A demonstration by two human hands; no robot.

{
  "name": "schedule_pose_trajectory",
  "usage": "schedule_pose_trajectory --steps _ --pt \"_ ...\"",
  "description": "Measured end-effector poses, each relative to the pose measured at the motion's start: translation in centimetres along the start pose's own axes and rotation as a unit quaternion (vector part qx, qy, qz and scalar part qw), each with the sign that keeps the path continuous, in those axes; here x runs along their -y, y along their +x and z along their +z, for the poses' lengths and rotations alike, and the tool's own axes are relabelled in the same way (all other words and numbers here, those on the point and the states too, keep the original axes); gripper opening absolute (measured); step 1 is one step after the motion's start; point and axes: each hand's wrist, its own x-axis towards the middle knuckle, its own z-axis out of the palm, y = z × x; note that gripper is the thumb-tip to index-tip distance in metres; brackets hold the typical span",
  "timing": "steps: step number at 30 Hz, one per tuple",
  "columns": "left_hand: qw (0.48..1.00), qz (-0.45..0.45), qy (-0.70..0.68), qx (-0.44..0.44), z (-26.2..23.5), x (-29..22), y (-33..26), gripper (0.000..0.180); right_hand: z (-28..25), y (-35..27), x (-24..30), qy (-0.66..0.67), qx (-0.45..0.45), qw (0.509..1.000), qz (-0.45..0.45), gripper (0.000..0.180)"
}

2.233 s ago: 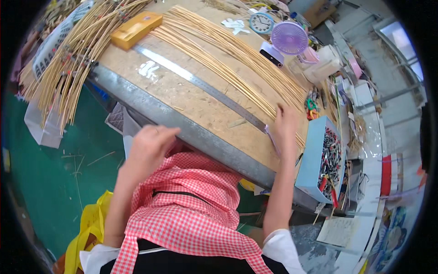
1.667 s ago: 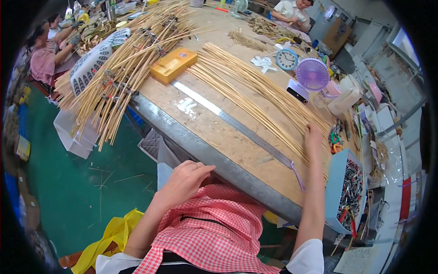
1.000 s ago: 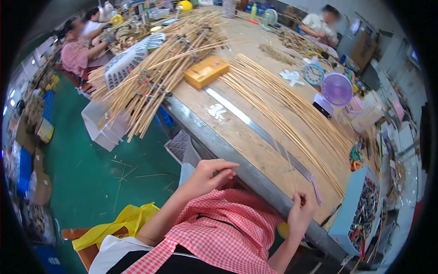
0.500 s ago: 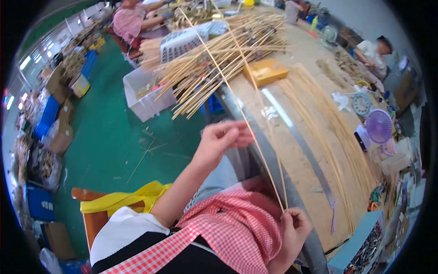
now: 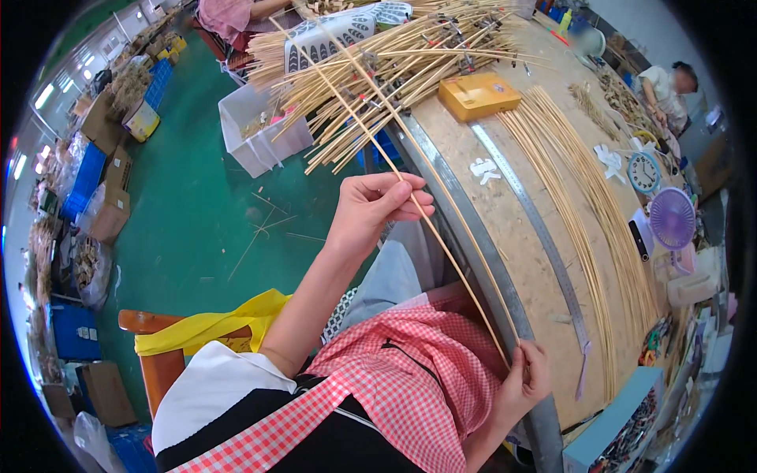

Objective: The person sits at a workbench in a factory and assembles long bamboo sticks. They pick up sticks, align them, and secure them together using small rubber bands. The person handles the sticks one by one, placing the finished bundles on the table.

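Two long, thin bamboo strips slant across the view from upper left to lower right. My left hand [image 5: 386, 201] is pinched on the nearer strip [image 5: 452, 256], thumb against fingers, around its middle. Beside it, the other strip [image 5: 465, 225] runs free of that hand, a narrow gap between them. Both lower ends come together at my right hand [image 5: 527, 382], whose thumb and fingers are closed on them over the table's metal edge [image 5: 493, 303]. Far up, the strips cross in front of a big pile of bamboo sticks [image 5: 426, 83] with small dark clips on it.
On the table [image 5: 524, 276] lie a steel ruler [image 5: 536, 248], rows of bamboo strips [image 5: 576, 221] and a yellow box [image 5: 479, 96]. A blue clock [image 5: 644, 172] and a purple fan [image 5: 673, 218] stand right. Left are a white bin [image 5: 256, 150] and a chair [image 5: 150, 323]. Other people sit beyond.
My left hand has gone from loose fingers beside the strips to a pinch on the nearer one. The right hand has shifted slightly right, and the strips' gap near it has changed.
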Motion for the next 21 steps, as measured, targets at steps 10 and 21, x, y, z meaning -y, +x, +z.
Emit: schedule_pose_trajectory --steps 10,21 --pt "1.000 0.003 -0.020 0.020 0.11 0.84 -0.01 0.026 -0.22 0.22 0.62 0.003 0.060 0.998 -0.001 0.016" --pt "0.999 -0.018 -0.043 0.013 -0.23 0.94 0.14 0.025 -0.20 0.67 0.77 -0.021 0.112 0.993 -0.025 0.016"
